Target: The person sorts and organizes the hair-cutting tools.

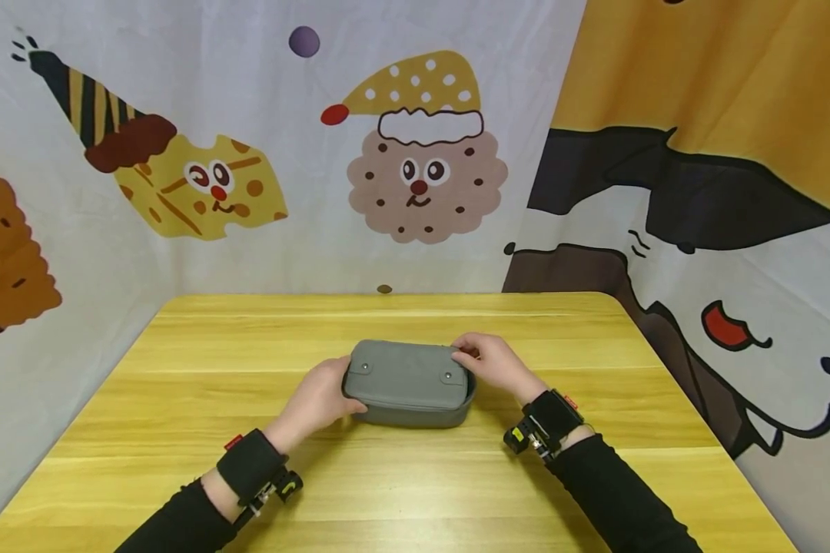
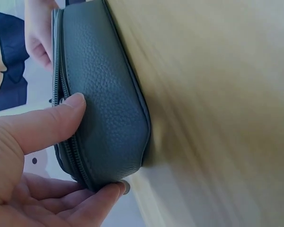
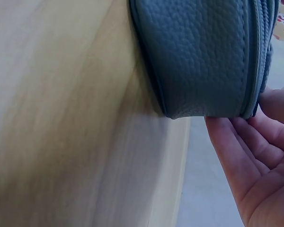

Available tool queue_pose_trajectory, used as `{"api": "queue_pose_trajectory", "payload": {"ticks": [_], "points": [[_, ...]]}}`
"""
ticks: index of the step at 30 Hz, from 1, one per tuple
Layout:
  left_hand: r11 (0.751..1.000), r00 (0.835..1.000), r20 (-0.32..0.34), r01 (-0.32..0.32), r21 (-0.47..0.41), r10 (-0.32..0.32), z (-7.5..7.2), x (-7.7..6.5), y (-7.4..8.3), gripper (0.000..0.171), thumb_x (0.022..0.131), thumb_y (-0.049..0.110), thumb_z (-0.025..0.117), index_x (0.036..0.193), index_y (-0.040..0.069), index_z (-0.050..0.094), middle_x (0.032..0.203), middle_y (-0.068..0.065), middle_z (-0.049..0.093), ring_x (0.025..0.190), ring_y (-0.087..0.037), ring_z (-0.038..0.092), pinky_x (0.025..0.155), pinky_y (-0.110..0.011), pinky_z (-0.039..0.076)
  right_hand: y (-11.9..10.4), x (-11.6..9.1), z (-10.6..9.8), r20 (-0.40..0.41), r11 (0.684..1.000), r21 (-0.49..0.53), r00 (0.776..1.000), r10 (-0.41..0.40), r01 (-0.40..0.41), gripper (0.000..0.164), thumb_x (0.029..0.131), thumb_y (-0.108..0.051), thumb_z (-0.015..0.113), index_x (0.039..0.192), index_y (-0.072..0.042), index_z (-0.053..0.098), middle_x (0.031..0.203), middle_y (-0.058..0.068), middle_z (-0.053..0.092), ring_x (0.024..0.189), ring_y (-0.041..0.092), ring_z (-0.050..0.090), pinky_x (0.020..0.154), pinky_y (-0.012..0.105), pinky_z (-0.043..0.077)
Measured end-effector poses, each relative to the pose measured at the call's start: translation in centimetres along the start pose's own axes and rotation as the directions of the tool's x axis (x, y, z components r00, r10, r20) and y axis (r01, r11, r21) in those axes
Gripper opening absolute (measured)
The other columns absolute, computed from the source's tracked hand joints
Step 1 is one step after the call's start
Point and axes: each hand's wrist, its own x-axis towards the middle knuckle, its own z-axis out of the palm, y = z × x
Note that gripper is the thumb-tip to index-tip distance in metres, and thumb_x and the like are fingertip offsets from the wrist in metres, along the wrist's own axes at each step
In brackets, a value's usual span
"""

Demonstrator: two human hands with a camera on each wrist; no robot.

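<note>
A grey pebbled-leather zip pouch point(image 1: 406, 376) lies on the table, its flat lid carrying two snap-studded tabs. Along the right end the lid stands slightly apart from the body, and the left wrist view shows a gap between the zipper teeth point(image 2: 64, 80). My left hand point(image 1: 321, 395) grips the pouch's left end, thumb on the front by the zipper and fingers round the end. At the back right corner my right hand point(image 1: 494, 361) pinches the lid's edge between thumb and fingers. In the right wrist view its fingers point(image 3: 232, 146) reach against the pouch's end.
The pouch sits near the middle of a light wooden table point(image 1: 415, 491). A curtain point(image 1: 304, 192) with cartoon figures hangs behind the table and along its sides. Both wrists wear black straps with small cameras point(image 1: 519, 438).
</note>
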Motion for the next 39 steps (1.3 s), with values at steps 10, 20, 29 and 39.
{"api": "queue_pose_trajectory", "payload": {"ticks": [10, 20, 29, 39], "points": [[0.998, 0.998, 0.03, -0.056, 0.034, 0.055, -0.9, 2.4, -1.3, 0.059, 0.069, -0.001, 0.087, 0.123, -0.004, 0.063, 0.108, -0.015, 0.068, 0.098, -0.033, 0.065, 0.088, -0.046, 0.053, 0.3, -0.7, 0.2, 0.017, 0.998, 0.053, 1.0, 0.02, -0.021, 0.015, 0.097, -0.016, 0.066, 0.107, -0.007, 0.069, 0.092, -0.001, 0.066, 0.084, 0.016, 0.063, 0.076, 0.033, 0.053], [0.987, 0.99, 0.097, -0.11, 0.113, 0.099, -1.5, 6.3, -2.6, 0.058, 0.068, -0.012, 0.081, 0.122, -0.008, 0.062, 0.111, -0.02, 0.067, 0.101, -0.035, 0.064, 0.09, -0.045, 0.053, 0.3, -1.2, 0.3, 0.066, 0.981, 0.189, 0.997, 0.03, -0.042, 0.014, 0.093, -0.014, 0.071, 0.101, -0.004, 0.068, 0.089, 0.001, 0.069, 0.075, 0.017, 0.068, 0.068, 0.028, 0.056], [0.966, 0.976, 0.066, -0.213, 0.143, 0.206, -1.5, 8.3, -3.2, 0.044, 0.07, -0.015, 0.07, 0.114, -0.008, 0.065, 0.105, -0.021, 0.067, 0.097, -0.037, 0.063, 0.085, -0.046, 0.053, -0.9, -1.7, 0.6, 0.106, 0.969, 0.241, 0.994, 0.031, -0.056, 0.017, 0.091, -0.011, 0.073, 0.103, -0.002, 0.068, 0.093, 0.003, 0.069, 0.081, 0.014, 0.068, 0.072, 0.026, 0.057], [0.956, 0.964, 0.139, -0.247, 0.156, 0.227, -1.8, 9.6, -3.7, 0.046, 0.075, -0.008, 0.077, 0.119, -0.003, 0.066, 0.109, -0.016, 0.068, 0.1, -0.033, 0.064, 0.088, -0.043, 0.053, -1.3, -2.1, 0.8, 0.124, 0.964, 0.261, 0.992, 0.02, -0.052, 0.016, 0.09, -0.009, 0.073, 0.101, 0.001, 0.067, 0.092, 0.005, 0.07, 0.08, 0.015, 0.069, 0.072, 0.026, 0.057]]}}
